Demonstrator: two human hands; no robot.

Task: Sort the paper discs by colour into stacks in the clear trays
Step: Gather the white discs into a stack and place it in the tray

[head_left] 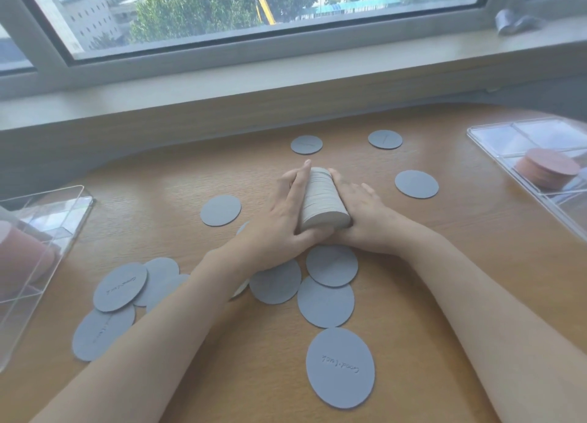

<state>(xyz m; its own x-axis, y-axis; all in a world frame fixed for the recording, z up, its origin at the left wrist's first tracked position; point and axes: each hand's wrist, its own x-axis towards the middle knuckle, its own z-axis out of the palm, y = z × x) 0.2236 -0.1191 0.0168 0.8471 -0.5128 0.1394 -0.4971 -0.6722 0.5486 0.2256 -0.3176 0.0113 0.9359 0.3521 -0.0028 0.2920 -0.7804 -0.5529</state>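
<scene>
A thick stack of pale grey-beige paper discs [322,200] lies on its side at the middle of the wooden table. My left hand [282,219] presses its left flank with straight fingers, thumb under the near end. My right hand [362,216] holds the right flank, fingers along it. Several blue-grey discs lie loose on the table: one at the near edge [340,367], a cluster below my hands [327,283], a pile at the left [120,291], and single ones farther back [416,183]. A clear tray at the right [495,143] holds a stack of pink discs [544,171].
A second clear tray [47,232] stands at the left table edge with a pink stack [22,257] inside. A window sill [286,73] runs behind the table, with a crumpled grey item [514,22] on it at the far right.
</scene>
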